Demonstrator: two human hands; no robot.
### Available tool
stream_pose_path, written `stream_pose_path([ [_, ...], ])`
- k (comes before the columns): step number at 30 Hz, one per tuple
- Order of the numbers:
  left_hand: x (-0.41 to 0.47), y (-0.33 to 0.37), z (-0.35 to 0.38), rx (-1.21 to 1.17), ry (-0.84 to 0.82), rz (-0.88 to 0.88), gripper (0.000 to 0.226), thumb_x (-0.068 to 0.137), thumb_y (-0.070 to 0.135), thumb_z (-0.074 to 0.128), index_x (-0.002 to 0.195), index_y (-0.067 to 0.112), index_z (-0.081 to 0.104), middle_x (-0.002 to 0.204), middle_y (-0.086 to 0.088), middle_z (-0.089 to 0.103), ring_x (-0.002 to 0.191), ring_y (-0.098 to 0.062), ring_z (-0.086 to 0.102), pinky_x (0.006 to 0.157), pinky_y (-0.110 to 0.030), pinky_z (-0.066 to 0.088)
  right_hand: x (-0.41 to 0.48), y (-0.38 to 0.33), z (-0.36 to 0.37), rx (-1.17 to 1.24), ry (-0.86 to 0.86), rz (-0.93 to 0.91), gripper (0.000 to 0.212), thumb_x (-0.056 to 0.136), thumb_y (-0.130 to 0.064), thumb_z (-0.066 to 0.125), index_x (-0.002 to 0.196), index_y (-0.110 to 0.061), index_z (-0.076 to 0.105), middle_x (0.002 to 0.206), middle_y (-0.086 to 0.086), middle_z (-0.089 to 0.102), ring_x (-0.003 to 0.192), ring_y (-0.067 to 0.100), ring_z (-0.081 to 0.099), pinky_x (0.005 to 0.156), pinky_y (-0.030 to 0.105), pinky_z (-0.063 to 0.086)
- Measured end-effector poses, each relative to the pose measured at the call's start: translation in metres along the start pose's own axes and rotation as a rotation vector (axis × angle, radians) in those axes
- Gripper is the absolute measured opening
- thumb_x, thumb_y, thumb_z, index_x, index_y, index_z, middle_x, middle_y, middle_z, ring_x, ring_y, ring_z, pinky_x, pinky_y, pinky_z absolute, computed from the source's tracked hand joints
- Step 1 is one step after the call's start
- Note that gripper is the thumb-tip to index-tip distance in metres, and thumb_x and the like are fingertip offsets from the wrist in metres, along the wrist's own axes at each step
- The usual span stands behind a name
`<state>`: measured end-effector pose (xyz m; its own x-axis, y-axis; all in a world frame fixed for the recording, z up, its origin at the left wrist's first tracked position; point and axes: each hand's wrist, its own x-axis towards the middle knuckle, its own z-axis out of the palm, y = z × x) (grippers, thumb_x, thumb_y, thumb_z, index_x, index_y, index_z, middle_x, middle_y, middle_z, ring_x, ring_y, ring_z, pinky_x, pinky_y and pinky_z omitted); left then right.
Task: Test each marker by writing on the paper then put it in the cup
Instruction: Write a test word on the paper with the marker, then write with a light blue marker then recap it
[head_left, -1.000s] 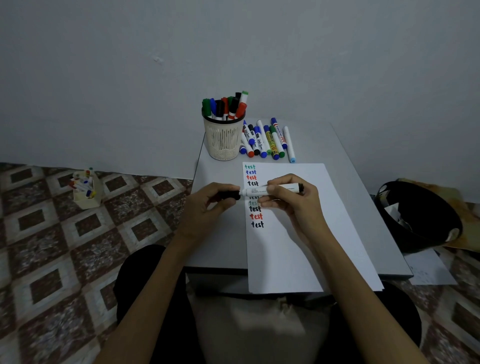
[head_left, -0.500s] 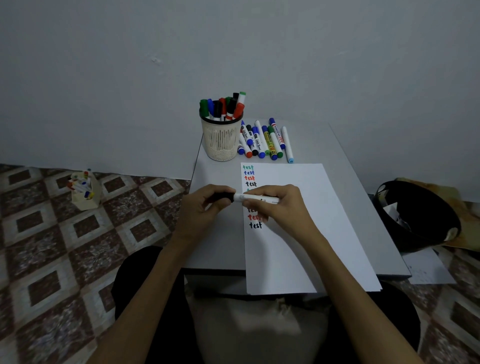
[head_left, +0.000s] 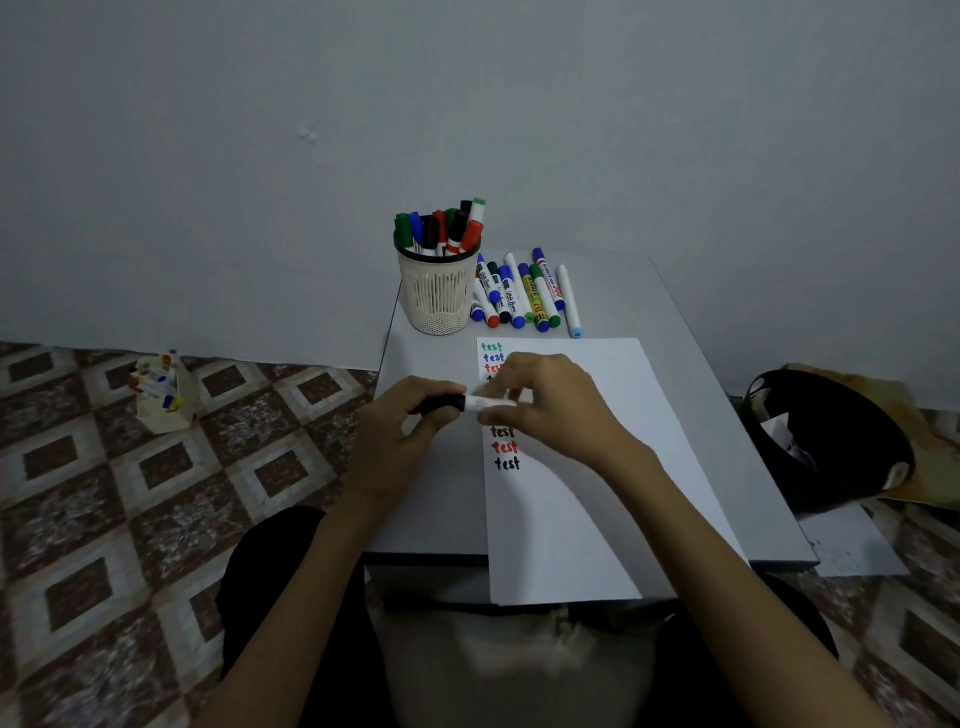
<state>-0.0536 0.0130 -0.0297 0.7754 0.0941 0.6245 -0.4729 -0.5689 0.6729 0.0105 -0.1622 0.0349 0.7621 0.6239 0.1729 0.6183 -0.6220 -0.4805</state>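
Black-capped white marker (head_left: 480, 404) held level over the paper's (head_left: 597, 467) left edge. Left hand (head_left: 410, 431) fingers curl round the black cap end; right hand (head_left: 550, 405) pinches the white barrel. Paper shows a column of "test" words. Beige cup (head_left: 439, 296) of markers stands behind, loose markers (head_left: 524, 296) just beside it on the grey table (head_left: 691, 364).

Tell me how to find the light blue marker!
On the grey table, find the cream cup full of markers. A row of loose markers lies right of it. The light blue marker is the last one on the right, thin and white, with the only pale blue cap.
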Motion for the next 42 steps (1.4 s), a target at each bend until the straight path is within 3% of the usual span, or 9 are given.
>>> stream_pose_path([
  [4,0.002,0.004,0.004,-0.095,0.017,-0.118,0.045,0.085,0.028,0.061,0.127,0.023,0.047,0.112,0.009,0.06,0.098,-0.004,0.061,0.085,-0.021,0.051,0.02,-0.007,-0.005,-0.185,-0.044,-0.127,0.024,0.088,-0.027,0.067,0.111,-0.022,0.07,0.098,-0.004,0.065,0.083,0.007,0.052,0.065,0.011,0.032],
  [7,0.002,0.0,0.006,-0.14,-0.024,-0.254,0.066,0.086,0.029,0.057,0.142,0.032,0.022,0.133,0.008,0.045,0.109,-0.003,0.055,0.091,-0.015,0.045,0.05,-0.004,-0.026,-0.126,0.162,-0.048,0.017,0.087,-0.021,0.067,0.103,-0.016,0.07,0.093,-0.001,0.064,0.081,0.011,0.057,0.064,0.015,0.039],
  [11,-0.003,-0.008,0.011,0.231,-0.256,-0.139,0.058,0.09,0.043,0.039,0.142,0.017,0.034,0.146,-0.001,0.038,0.133,-0.008,0.032,0.112,-0.039,0.026,0.09,-0.011,-0.056,0.324,0.66,-0.081,0.045,0.082,-0.012,0.071,0.123,-0.015,0.052,0.076,0.001,0.062,0.066,0.013,0.063,0.065,0.025,0.055],
  [15,-0.003,-0.009,0.015,0.473,-0.428,-0.044,0.065,0.087,0.053,0.02,0.138,0.02,0.041,0.149,0.003,0.033,0.141,-0.014,0.019,0.117,-0.041,0.004,0.124,-0.024,-0.056,0.452,0.86,-0.177,0.054,0.085,-0.011,0.065,0.133,-0.01,0.042,0.078,0.006,0.063,0.064,0.015,0.067,0.059,0.036,0.059],
  [25,-0.004,-0.013,0.017,0.482,-0.415,-0.065,0.065,0.087,0.057,0.022,0.137,0.022,0.043,0.148,0.007,0.035,0.14,-0.008,0.019,0.117,-0.038,0.003,0.143,-0.001,-0.002,-0.009,0.694,-0.155,0.017,0.084,-0.026,0.067,0.087,-0.009,0.07,0.102,0.007,0.059,0.097,0.021,0.053,0.068,0.035,0.049],
  [28,-0.004,-0.012,0.017,0.458,-0.416,-0.085,0.067,0.086,0.059,0.021,0.138,0.023,0.042,0.148,0.008,0.033,0.14,-0.006,0.018,0.117,-0.037,0.002,0.135,0.015,-0.001,0.053,0.798,-0.169,0.017,0.09,-0.024,0.06,0.095,-0.013,0.073,0.107,0.007,0.059,0.099,0.019,0.053,0.071,0.026,0.044],
  [32,-0.004,-0.012,0.016,0.449,-0.422,-0.096,0.068,0.085,0.06,0.022,0.138,0.024,0.042,0.149,0.009,0.033,0.14,-0.005,0.018,0.117,-0.038,0.003,0.121,0.057,0.0,0.06,0.855,0.271,0.03,0.089,-0.009,0.053,0.117,-0.016,0.06,0.12,0.005,0.054,0.108,0.015,0.051,0.075,0.025,0.045],
  [35,-0.004,-0.013,0.016,0.451,-0.421,-0.092,0.068,0.085,0.061,0.023,0.138,0.023,0.042,0.148,0.008,0.033,0.14,-0.006,0.019,0.117,-0.039,0.004,0.103,0.096,0.009,-0.058,0.593,0.627,0.033,0.087,-0.012,0.057,0.12,-0.006,0.054,0.121,0.013,0.053,0.11,0.028,0.05,0.083,0.037,0.044],
  [42,-0.004,-0.014,0.017,0.467,-0.413,-0.089,0.067,0.084,0.061,0.023,0.137,0.024,0.043,0.148,0.008,0.035,0.139,-0.006,0.021,0.117,-0.04,0.006,0.089,0.118,0.006,0.065,0.623,0.658,0.021,0.088,-0.016,0.059,0.1,0.0,0.064,0.104,0.016,0.06,0.084,0.022,0.055,0.065,0.028,0.037],
])
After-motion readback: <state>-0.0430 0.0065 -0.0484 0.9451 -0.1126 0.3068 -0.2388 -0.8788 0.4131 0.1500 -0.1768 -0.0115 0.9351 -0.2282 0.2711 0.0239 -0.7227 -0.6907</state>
